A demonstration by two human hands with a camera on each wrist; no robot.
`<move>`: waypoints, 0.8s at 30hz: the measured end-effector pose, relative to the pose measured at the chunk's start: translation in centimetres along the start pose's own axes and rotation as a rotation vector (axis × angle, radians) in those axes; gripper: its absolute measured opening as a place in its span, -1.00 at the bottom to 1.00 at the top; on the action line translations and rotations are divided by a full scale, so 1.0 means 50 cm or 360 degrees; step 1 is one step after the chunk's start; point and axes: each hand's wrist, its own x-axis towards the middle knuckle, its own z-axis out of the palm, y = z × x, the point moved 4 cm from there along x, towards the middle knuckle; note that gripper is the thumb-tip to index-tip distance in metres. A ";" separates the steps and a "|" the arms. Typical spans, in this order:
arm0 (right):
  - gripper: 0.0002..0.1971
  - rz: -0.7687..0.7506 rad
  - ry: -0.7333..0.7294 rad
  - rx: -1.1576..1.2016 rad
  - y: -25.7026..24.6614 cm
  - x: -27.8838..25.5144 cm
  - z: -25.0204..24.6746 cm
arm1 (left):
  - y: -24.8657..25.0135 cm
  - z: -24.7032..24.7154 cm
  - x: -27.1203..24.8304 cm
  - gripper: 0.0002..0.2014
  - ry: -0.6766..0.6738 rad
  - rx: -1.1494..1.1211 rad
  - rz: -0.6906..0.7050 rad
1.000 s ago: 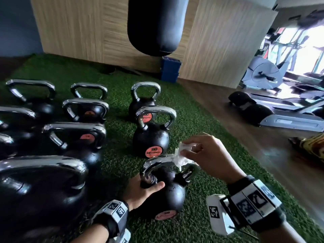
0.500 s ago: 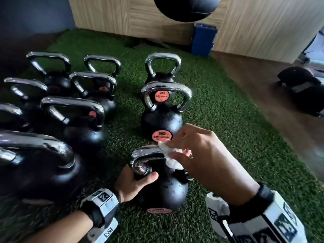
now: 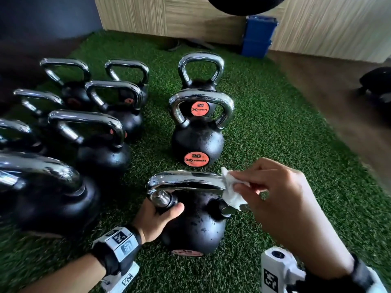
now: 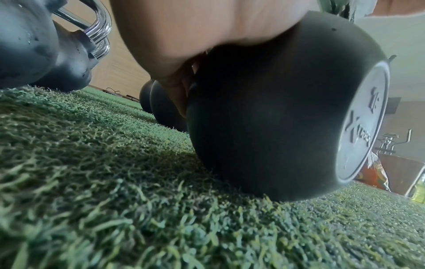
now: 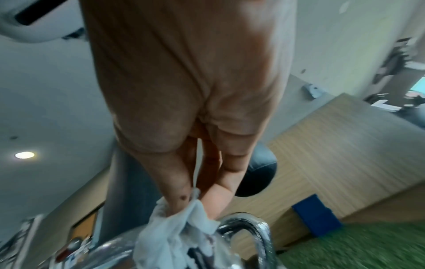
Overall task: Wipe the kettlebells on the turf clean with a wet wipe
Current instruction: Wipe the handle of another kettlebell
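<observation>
The nearest black round-bodied kettlebell with a chrome loop handle [image 3: 195, 225] stands on the green artificial turf [image 3: 296, 157], near the centre of the scene. Its body is speckled with droplets.

The left hand [image 3: 155, 220] grips this kettlebell at the left foot of the handle, thumb curled across the front of the body. In the left wrist view, the palm [image 4: 207, 27] presses against the top of the dark body [image 4: 264, 109], and the base sits on the turf [image 4: 115, 200].

The right hand [image 3: 281, 199] pinches a crumpled white wet wipe [image 3: 232, 193] between thumb and fingers. The wipe is wrapped over the right bend of the chrome handle, touching it. The right wrist view shows the fingertips [image 5: 177, 202] clamping the wipe [image 5: 174, 234] against the chrome handle [image 5: 248, 225].

Just beyond stands a second black kettlebell with an orange "20" label [image 3: 197, 140], and a third black kettlebell [image 3: 201, 81] stands directly behind it. To the left, further black chrome-handled kettlebells [image 3: 93, 144] stand in rows from near to far.

At the far edge, a blue plastic box [image 3: 259, 35] stands against a light wood-grain wall panel [image 3: 169, 15].
</observation>
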 end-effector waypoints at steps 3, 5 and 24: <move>-0.76 0.0202 0.0039 0.0164 0.044 -0.026 -0.006 | 0.005 0.004 -0.002 -0.77 -0.0003 -0.0007 -0.0002; -0.76 0.0215 0.0097 0.0247 0.052 -0.037 0.000 | 0.003 0.004 -0.001 -0.73 -0.0007 -0.0004 -0.0010; -0.87 0.0861 0.0056 0.1157 0.142 -0.136 0.135 | 0.152 -0.039 -0.046 -0.23 -0.0671 0.2069 -0.0288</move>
